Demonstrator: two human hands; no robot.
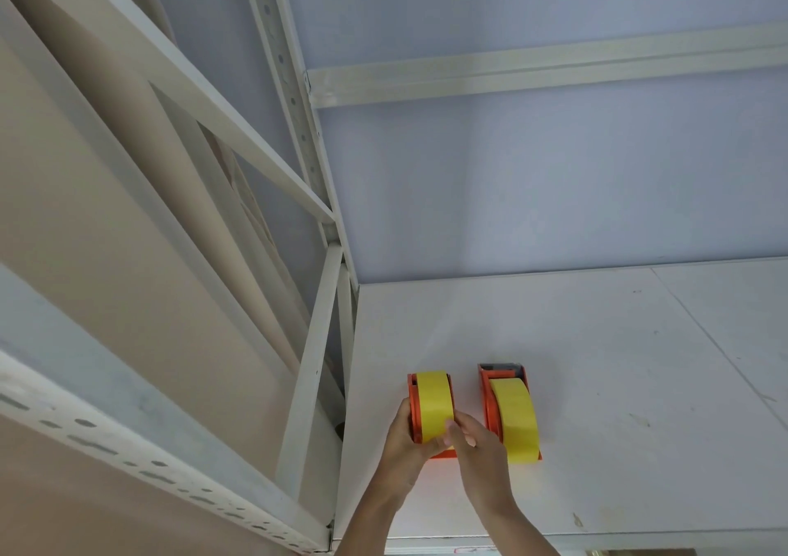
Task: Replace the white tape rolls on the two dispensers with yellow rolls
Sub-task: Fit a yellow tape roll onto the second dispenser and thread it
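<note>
Two orange tape dispensers stand side by side on a white shelf board [597, 385]. The left dispenser [412, 406] carries a yellow roll [433, 402]. The right dispenser [496, 378] also carries a yellow roll [514, 415] and stands free. My left hand [405, 444] grips the left dispenser's left side and near end. Against the near right side of that same roll rest the fingers of my right hand [473, 444]. No white roll is in view.
A cream metal rack upright [307, 385] and slanted braces stand to the left of the shelf. A cross beam [533, 73] runs along the pale blue back wall. The shelf's front edge [469, 540] lies just below my wrists.
</note>
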